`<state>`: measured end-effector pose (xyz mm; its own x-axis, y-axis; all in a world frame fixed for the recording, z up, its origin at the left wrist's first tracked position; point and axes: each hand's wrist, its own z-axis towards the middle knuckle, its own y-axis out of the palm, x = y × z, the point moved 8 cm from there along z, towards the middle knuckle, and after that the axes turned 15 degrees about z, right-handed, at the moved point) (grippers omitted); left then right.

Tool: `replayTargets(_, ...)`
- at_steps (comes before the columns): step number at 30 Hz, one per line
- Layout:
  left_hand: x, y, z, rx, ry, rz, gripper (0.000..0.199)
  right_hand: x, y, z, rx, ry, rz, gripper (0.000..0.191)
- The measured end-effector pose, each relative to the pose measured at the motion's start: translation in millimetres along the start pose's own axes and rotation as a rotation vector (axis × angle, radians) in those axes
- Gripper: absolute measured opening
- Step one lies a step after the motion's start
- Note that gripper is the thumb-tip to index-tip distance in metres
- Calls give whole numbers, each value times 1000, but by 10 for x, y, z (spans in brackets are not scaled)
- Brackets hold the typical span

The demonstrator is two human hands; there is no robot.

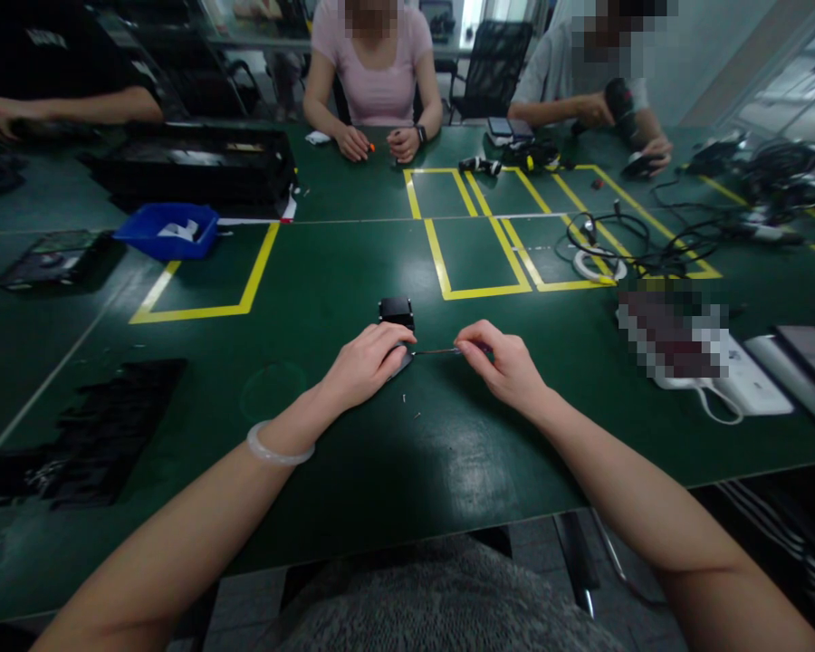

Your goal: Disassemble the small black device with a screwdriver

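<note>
Near the middle of the green table, my left hand [370,364] is closed over a small grey-and-black device [400,362], pressing it to the tabletop; the fingers hide most of it. My right hand [499,362] pinches a thin screwdriver [436,351], its metal shaft lying almost level and pointing left. The shaft's tip meets the device's right side, while the handle is hidden inside my fingers. Just beyond my left fingers sits a black block-shaped part [397,312]. Two tiny screws, one screw [404,398] and another screw [417,416], lie on the tabletop closer to me.
A blue bin [169,231] and a large black housing [196,167] stand at far left; black flat parts [109,426] lie nearer. Cables [645,240] and white power banks [753,371] are on the right. Three people sit across, one holding a power drill [620,107].
</note>
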<state>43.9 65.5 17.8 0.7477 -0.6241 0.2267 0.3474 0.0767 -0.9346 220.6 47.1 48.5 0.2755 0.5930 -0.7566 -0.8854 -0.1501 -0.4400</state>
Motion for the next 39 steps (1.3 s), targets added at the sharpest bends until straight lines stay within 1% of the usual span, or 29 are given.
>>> replayTargets(6, 4, 9, -5, -1, 2, 3, 27, -7, -5, -11, 19, -11, 16, 14)
replayTargets(12, 9, -4, -1, 1, 2, 3, 27, 10, 8, 3, -11, 4, 24, 13)
replayTargets(17, 2, -2, 0, -1, 3, 2, 27, -13, -3, 5, 16, -11, 11, 14)
replayTargets(24, 8, 1, -4, 0, 3, 3, 27, 22, 8, 7, -15, 8, -5, 13)
replayTargets(30, 3, 2, -1, 0, 4, -3, 27, -21, -2, 0, 13, -33, 5, 12)
replayTargets(36, 5, 5, -2, 0, 10, 1, 27, 8, 15, -2, -18, -12, -9, 13)
replayTargets(39, -1, 2, -1, -2, 6, 0, 27, -5, 10, 0, -4, -8, 4, 11)
